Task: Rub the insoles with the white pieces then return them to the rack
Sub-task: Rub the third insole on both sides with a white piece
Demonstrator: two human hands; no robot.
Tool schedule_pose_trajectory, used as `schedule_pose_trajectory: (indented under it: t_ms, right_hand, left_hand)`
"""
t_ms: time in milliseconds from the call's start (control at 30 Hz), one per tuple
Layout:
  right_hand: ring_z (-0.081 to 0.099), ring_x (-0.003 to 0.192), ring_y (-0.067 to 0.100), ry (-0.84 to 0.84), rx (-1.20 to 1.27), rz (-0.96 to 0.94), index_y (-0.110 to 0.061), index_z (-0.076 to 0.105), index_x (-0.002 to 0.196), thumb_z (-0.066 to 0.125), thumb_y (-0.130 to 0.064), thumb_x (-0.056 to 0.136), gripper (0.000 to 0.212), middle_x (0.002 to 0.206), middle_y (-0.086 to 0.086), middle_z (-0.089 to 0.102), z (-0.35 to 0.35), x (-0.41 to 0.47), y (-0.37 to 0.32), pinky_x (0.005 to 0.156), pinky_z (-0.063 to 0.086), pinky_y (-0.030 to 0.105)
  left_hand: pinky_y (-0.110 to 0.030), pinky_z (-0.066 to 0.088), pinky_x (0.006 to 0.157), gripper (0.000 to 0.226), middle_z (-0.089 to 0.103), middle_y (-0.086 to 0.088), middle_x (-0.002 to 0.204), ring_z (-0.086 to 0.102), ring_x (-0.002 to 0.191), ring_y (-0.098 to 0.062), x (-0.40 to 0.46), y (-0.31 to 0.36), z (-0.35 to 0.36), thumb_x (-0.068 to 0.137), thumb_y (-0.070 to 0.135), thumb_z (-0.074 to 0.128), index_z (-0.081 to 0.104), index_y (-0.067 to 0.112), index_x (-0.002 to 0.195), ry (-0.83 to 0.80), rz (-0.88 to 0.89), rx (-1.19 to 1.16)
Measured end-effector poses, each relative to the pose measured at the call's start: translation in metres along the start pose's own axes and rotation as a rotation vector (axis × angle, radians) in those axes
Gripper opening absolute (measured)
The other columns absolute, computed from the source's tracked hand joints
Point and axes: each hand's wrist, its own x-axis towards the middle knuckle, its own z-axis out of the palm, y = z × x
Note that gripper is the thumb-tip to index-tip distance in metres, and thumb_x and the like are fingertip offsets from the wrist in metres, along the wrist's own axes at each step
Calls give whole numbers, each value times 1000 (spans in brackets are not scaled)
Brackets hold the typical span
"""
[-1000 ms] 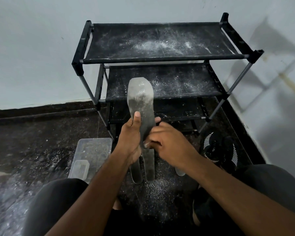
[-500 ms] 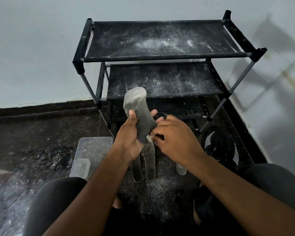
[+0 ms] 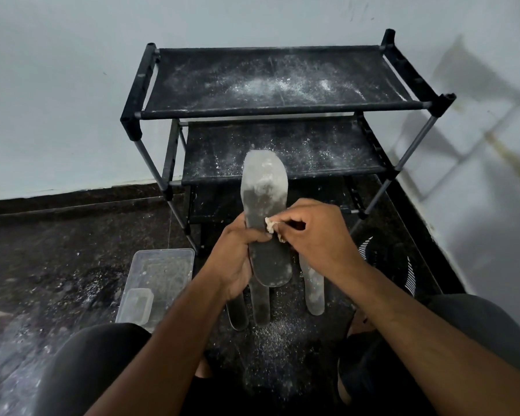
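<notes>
Single head-worn wide-angle view, looking forward and down from seated height. Close on both forearms at frame bottom. Faces black rack [image 3: 276, 109] against wall, floor [image 3: 57, 241] below. Edges bowed by lens.

- Above the grip: held insole [image 3: 264, 205] sticks up in front of the rack [image 3: 282, 109], overlapping the mid shelf's front edge.
- Below the grip: three insoles [image 3: 314, 289] flat on the floor [image 3: 57, 235] (powder all round them).
- Left of the grip, lower: clear plastic box [image 3: 156, 283] on the floor.
- Right of the grip: dark shoe [image 3: 397, 265] near the wall [image 3: 478, 205]; tight there.
- Top shelf bare w/ powder, open from above.
</notes>
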Motion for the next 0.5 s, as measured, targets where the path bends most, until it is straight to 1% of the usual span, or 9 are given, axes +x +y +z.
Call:
schedule_pose_trajectory:
  t_ms: [67,133,167,200,267,333,400,467,500]
  right_hand:
    - [64,79,1,-100,-13,27,-21,79,89,77,-18,83,7,88,-10,68,3,-1,1,72,55,23]
    - [64,79,2,-207,-37,21,-19,78,87,77,-20,83,4,88,-11,67,8,-3,2,73,57,30]
    - [63,80,2,-233,-63,-8,-18,78,88,77,-20,83,5,88,-11,66,10,-3,2,74,57,31]
    - [61,81,2,-234,-83,-45,-18,78,88,77,-20,83,6,88,-11,66,12,-4,1,75,56,31]
    - [58,85,5,-166,-110,-94,-16,77,90,76,-20,84,8,89,-9,65,11,-2,1,77,53,31]
    - [56,88,8,-37,-144,-96,-15,77,94,73,-19,86,9,91,-7,65,5,2,1,78,53,32]
    - [58,88,8,60,-116,-63,-15,77,92,72,-16,87,7,90,-8,65,0,4,3,76,54,31]
    - [60,85,7,4,-43,-21,-16,77,92,73,-18,87,7,90,-7,65,1,2,3,70,57,31]
    - [59,85,7,-61,-69,-42,-16,77,92,73,-20,87,8,90,-7,65,4,1,3,73,56,32]
  left_hand:
    - [-46,54,90,52,67,-20,106,65,90,-29,-2,4,1,80,-3,51,60,-2,131,-20,-24,-58]
    - [-50,47,104,46,69,-22,121,64,104,-33,-3,5,1,92,16,50,62,-2,134,-16,-41,-131]
    - [-51,44,109,47,67,-23,128,64,111,-34,-4,6,1,103,28,42,62,0,135,-7,-57,-157]
    - [-51,43,111,55,66,-23,131,64,114,-34,-3,5,1,109,41,33,63,2,135,3,-75,-167]
    - [-50,51,104,70,68,-22,127,67,110,-32,-3,2,0,108,57,27,63,5,136,21,-128,-176]
    - [-48,60,88,69,68,-21,120,70,100,-30,-4,0,3,106,58,31,60,4,139,-19,-182,-205]
    - [-48,62,80,63,69,-19,116,70,95,-30,-6,-1,6,109,53,34,59,5,140,-62,-199,-205]
    - [-47,60,84,57,69,-19,114,70,97,-29,-7,1,7,109,46,34,63,4,136,-78,-171,-193]
    - [-46,58,87,57,70,-18,112,69,98,-28,-6,2,6,109,46,34,65,4,133,-71,-155,-191]
